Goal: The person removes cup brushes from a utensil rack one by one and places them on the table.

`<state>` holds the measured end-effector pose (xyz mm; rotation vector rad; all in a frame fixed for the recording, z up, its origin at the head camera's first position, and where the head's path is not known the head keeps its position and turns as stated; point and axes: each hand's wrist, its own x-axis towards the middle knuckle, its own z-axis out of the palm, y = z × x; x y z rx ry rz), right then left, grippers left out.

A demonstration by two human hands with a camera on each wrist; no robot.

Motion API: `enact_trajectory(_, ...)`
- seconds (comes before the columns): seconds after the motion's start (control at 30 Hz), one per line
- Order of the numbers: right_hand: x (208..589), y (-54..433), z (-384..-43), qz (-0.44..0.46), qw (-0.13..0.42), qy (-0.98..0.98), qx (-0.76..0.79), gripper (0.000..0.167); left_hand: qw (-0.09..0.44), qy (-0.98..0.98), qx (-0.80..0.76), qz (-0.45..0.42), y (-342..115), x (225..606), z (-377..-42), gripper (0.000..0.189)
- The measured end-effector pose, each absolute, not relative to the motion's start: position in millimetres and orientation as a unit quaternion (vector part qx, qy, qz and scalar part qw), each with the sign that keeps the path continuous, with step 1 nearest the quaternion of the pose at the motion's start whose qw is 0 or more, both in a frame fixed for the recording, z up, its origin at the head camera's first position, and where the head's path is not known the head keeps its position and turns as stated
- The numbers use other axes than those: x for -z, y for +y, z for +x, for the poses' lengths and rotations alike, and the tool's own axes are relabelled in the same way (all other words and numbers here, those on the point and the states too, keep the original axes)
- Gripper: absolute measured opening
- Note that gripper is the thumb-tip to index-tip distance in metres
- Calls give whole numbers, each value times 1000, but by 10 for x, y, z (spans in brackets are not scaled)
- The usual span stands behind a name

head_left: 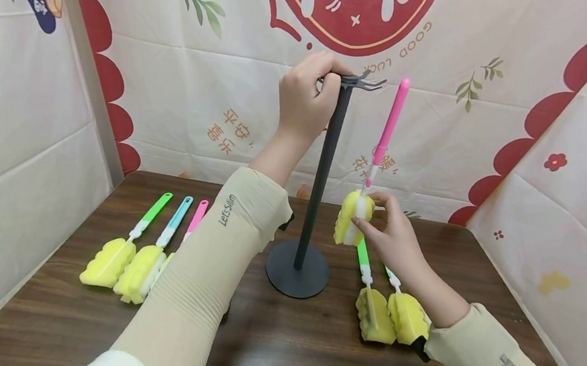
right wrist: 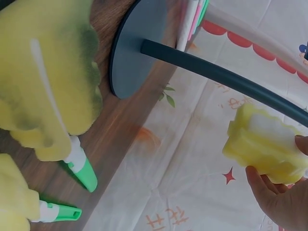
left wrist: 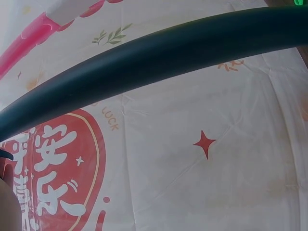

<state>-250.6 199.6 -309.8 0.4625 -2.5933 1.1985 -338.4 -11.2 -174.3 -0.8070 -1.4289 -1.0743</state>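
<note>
At the top of a black stand [head_left: 323,174] with several hooks, my left hand [head_left: 307,93] grips the pole's upper end. My right hand [head_left: 390,230] pinches the yellow and white sponge head of a bottle brush [head_left: 345,217] between thumb and fingers. Its pink handle [head_left: 392,116] points up, tilted slightly right, with its tip beside the hooks [head_left: 372,85] and apart from them. In the right wrist view the sponge head [right wrist: 262,144] sits near the pole [right wrist: 216,74]. The left wrist view has the pole [left wrist: 154,57] crossing it, with little of the left hand showing.
Left on the wooden table [head_left: 278,346] lie brushes with green [head_left: 152,216], blue [head_left: 177,219] and pink [head_left: 197,215] handles, partly behind my left sleeve. Two green-handled brushes [head_left: 376,317] lie at the right. The stand's round base [head_left: 285,273] rests mid-table. Printed cloth [head_left: 173,106] walls the back and sides.
</note>
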Motion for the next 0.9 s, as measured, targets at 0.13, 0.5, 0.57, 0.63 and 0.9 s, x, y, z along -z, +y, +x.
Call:
enact_trajectory(0.13, 3110, 2035, -2472, 151, 125, -896, -399, 49, 553, -608, 457, -340, -111, 1746, -3391, 29)
enact_trajectory(0.5, 3159, 2135, -2375, 139, 127, -900, -395, 51, 538, -623, 458, -335, -132, 1740, -3369, 31)
enact_trajectory(0.57, 3166, 2151, -2360, 140, 131, -902, -388, 50, 536, -624, 459, -336, -137, 1738, -3367, 31)
enact_trajectory(0.63, 3172, 2169, -2339, 141, 135, -903, -384, 50, 535, -624, 459, -337, -140, 1737, -3366, 31)
enact_trajectory(0.9, 3195, 2282, -2278, 131, 152, -904, -377, 50, 534, -620, 462, -341, -139, 1747, -3375, 31)
